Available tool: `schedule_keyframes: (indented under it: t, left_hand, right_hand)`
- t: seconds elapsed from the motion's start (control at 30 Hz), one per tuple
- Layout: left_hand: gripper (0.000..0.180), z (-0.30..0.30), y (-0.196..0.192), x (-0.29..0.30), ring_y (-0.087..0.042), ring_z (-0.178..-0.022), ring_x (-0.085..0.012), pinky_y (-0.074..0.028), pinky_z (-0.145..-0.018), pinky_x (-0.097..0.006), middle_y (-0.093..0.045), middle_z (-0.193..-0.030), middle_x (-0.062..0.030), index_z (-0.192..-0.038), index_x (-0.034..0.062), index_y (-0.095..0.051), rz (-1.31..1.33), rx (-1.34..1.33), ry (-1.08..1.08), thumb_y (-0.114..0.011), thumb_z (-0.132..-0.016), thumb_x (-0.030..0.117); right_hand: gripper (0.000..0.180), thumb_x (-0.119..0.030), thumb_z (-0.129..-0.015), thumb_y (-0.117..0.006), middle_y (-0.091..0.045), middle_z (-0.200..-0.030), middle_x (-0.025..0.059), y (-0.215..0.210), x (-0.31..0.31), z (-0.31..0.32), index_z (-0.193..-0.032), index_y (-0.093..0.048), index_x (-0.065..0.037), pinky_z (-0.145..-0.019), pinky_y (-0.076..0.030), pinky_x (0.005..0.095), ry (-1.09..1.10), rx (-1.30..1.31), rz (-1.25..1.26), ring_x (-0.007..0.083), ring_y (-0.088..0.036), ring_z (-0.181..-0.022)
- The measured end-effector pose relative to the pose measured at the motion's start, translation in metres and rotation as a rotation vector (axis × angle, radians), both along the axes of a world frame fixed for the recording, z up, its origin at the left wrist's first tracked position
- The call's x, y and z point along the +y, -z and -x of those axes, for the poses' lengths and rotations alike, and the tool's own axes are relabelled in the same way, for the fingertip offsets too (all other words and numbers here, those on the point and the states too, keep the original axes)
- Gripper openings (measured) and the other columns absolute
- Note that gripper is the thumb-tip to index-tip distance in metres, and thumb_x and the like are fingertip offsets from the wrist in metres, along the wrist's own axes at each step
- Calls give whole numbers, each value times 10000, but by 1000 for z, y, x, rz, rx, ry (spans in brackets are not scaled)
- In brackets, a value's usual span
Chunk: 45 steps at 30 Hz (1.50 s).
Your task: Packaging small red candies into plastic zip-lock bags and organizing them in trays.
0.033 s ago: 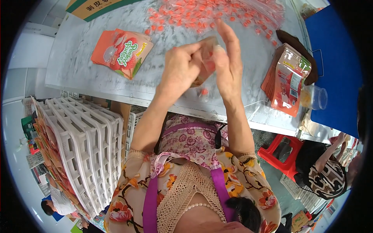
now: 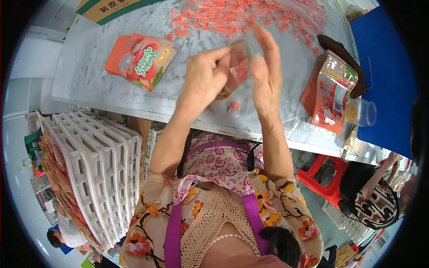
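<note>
My left hand (image 2: 205,73) is closed round the side of a small pouch (image 2: 240,73) held above the table's near edge. Red pieces show inside the pouch, whose mouth faces my right hand (image 2: 268,80). That hand is just to the right of the pouch, apart from it, its fingers stretched up and the thumb apart; I see nothing in it. Below the pouch, one red wrapped candy (image 2: 234,106) lies on the table (image 2: 192,107). A heap of red candies in clear wrappers (image 2: 223,20) covers the far middle.
To the left lies a stack of printed red pouches (image 2: 143,62), to the right another stack (image 2: 331,91) beside a clear plastic jar (image 2: 366,112). A cardboard box (image 2: 111,10) is far left. White crates (image 2: 96,165) and a red stool (image 2: 324,176) flank me below the table.
My right hand has drawn away to the right from the pouch's mouth, leaving a gap. The pouch, still in my left hand, has tilted slightly and shows more of its contents.
</note>
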<state>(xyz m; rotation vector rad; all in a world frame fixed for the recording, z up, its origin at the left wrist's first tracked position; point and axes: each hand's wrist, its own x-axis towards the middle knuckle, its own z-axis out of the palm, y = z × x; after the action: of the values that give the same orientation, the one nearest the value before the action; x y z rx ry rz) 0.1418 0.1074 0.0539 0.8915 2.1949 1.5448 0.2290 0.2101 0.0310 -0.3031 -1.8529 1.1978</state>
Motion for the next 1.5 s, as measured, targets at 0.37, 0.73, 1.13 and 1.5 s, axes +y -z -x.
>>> schedule_keyframes:
  t: [0.37, 0.73, 1.13, 1.5]
  left_hand:
    - [266, 32, -42, -29, -508, -522, -69, -407, -506, -282, -607, -612, -91, -1117, 19, -683, 77, 176, -32, -541, -937, 154]
    - [317, 16, -32, -27, -663, -696, -376, -491, -648, -430, -635, -784, -270, -1174, -41, -611, 111, 398, 17, -479, -909, 74]
    - [410, 17, -32, -41, -577, -586, -81, -484, -566, -282, -554, -625, -23, -1330, 13, -511, -243, -19, -181, -569, -937, 116]
    - [240, 40, 46, -58, -601, -779, -111, -515, -737, -272, -629, -942, -40, -1094, 8, -689, -367, -280, 5, -674, -855, 8]
  right_hand:
    - [222, -63, -819, -694, -640, -1036, 127, 95, -26, -73, -1039, -673, -47, -731, -532, 344, -232, -539, -379, 255, -651, -842]
    - [214, 8, -843, -711, -675, -952, 15, -38, 21, -34, -1048, -651, -19, -761, -515, 258, -152, -101, 234, 105, -626, -841]
    - [515, -121, -769, -797, -639, -1138, 122, -16, -45, -17, -1239, -597, -46, -808, -566, 332, -77, -26, -93, 239, -632, -1027]
    - [114, 18, -826, -723, -688, -901, 33, 4, -1, -25, -940, -728, 11, -673, -486, 240, -97, 0, 82, 111, -615, -796]
